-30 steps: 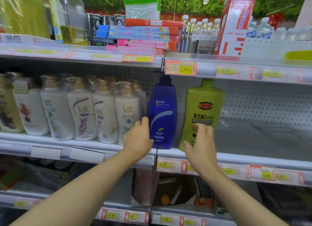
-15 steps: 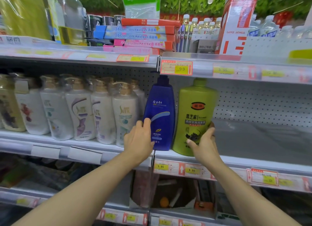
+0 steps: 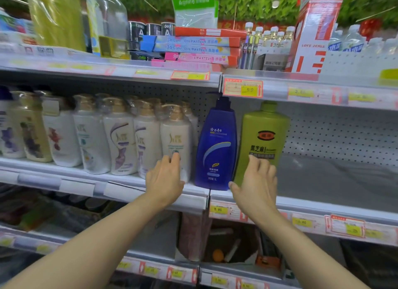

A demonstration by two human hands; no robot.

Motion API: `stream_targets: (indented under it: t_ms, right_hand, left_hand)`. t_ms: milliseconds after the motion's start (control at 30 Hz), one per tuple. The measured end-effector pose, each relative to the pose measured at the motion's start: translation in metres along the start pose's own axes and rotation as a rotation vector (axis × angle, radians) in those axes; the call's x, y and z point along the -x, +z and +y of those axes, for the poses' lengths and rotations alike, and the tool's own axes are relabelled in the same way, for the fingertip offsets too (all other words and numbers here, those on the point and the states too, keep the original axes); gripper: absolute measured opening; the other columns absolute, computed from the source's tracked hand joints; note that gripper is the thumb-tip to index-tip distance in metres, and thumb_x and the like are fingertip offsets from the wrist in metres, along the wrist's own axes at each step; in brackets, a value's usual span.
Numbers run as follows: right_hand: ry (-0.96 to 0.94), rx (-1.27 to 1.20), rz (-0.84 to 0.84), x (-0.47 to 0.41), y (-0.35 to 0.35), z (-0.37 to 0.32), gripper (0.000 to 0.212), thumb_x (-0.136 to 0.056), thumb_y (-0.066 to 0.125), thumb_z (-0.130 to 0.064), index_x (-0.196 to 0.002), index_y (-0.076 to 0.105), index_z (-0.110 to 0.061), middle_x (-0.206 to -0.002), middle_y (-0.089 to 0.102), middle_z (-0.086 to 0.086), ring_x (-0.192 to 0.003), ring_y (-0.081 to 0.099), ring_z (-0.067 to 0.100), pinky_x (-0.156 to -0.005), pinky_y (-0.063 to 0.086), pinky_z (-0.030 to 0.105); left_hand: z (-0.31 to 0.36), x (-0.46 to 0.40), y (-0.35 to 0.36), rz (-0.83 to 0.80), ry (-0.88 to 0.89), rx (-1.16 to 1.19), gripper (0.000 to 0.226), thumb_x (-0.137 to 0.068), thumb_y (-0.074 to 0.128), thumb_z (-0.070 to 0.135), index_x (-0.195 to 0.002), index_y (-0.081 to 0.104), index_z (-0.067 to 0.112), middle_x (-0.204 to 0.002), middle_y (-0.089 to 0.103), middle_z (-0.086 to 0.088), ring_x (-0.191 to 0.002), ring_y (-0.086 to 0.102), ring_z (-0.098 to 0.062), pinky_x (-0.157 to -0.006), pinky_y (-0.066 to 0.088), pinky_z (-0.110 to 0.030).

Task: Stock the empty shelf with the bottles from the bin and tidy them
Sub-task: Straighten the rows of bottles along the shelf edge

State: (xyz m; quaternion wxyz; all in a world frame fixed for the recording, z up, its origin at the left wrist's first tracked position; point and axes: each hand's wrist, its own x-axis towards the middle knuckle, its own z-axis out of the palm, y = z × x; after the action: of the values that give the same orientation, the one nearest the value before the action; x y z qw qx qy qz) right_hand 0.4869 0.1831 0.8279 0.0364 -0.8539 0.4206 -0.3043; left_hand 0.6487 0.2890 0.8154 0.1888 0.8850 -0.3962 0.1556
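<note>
Although two bottles already stood on the shelf (image 3: 344,181), the job looked barely begun. The blue bottle (image 3: 217,146) stood upright at the shelf's left end, just beside the row of white bottles (image 3: 120,137) on the neighbouring section. The green bottle (image 3: 263,142) stood upright just to its right, the two close together and perhaps touching. Rightward of the green bottle the shelf ran bare to the edge of view, so most of the stocking seemed left to do. The bin (image 3: 226,241) showed below, between the forearms, with some items inside too dim to name.

The left hand (image 3: 164,178) was open, its fingers relaxed, in front of the nearest white bottle; whether it touched that bottle I could not tell. The right hand (image 3: 256,181) was also open with fingers spread, in front of the lower part of the green bottle, gripping nothing, though contact could not be ruled out.

Half a second earlier the left hand's thumb had lain against the blue bottle and the right hand had cupped the green bottle's lower side. Both hands had since let go and drawn slightly back, the left one moving leftward. The bottles stayed upright in the same order, which suggested this pair was placed and straightened.
</note>
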Motion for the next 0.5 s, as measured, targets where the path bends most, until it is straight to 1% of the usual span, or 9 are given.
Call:
stream_targets:
  t_ms: [100, 200, 300, 400, 500]
  right_hand:
    - [-0.119, 0.027, -0.075, 0.007, 0.011, -0.030, 0.080, -0.083, 0.067, -0.040, -0.144, 0.023, -0.014, -0.143, 0.030, 0.008, -0.131, 0.026, 0.028, -0.107, 0.026, 0.035]
    - [-0.187, 0.054, -0.128, 0.013, 0.025, -0.063, 0.082, -0.081, 0.068, -0.041, -0.145, 0.024, -0.012, -0.146, 0.027, 0.010, -0.134, 0.024, 0.030, -0.111, 0.022, 0.036]
    - [-0.237, 0.058, -0.173, 0.022, 0.037, -0.105, 0.079, -0.080, 0.067, -0.040, -0.142, 0.027, -0.010, -0.146, 0.026, 0.014, -0.133, 0.023, 0.033, -0.112, 0.020, 0.039]
    - [-0.269, 0.074, -0.225, 0.028, 0.046, -0.147, 0.078, -0.081, 0.065, -0.039, -0.142, 0.026, -0.012, -0.146, 0.024, 0.015, -0.133, 0.023, 0.033, -0.113, 0.019, 0.039]
    - [-0.304, 0.072, -0.260, 0.034, 0.054, -0.186, 0.074, -0.080, 0.066, -0.037, -0.139, 0.029, -0.014, -0.144, 0.024, 0.015, -0.133, 0.023, 0.034, -0.110, 0.021, 0.039]
  left_hand:
    - [-0.029, 0.005, -0.010, -0.013, -0.012, -0.041, 0.052, -0.085, 0.064, 0.033, -0.127, 0.036, 0.018, -0.121, 0.049, -0.004, -0.107, 0.054, -0.027, -0.074, 0.038, -0.034]
    - [-0.061, 0.011, -0.023, -0.042, -0.027, -0.077, 0.054, -0.085, 0.064, 0.037, -0.128, 0.037, 0.017, -0.125, 0.048, -0.005, -0.111, 0.052, -0.028, -0.083, 0.040, -0.037]
    - [-0.100, 0.018, -0.043, -0.073, -0.055, -0.109, 0.057, -0.087, 0.062, 0.038, -0.132, 0.034, 0.017, -0.129, 0.046, -0.006, -0.117, 0.049, -0.029, -0.089, 0.039, -0.038]
    - [-0.141, 0.025, -0.062, -0.089, -0.090, -0.137, 0.058, -0.087, 0.061, 0.039, -0.133, 0.033, 0.017, -0.129, 0.046, -0.007, -0.118, 0.048, -0.028, -0.089, 0.040, -0.039]
    - [-0.179, 0.032, -0.082, -0.112, -0.114, -0.148, 0.062, -0.086, 0.061, 0.041, -0.135, 0.031, 0.018, -0.129, 0.046, -0.007, -0.119, 0.048, -0.029, -0.089, 0.041, -0.040]
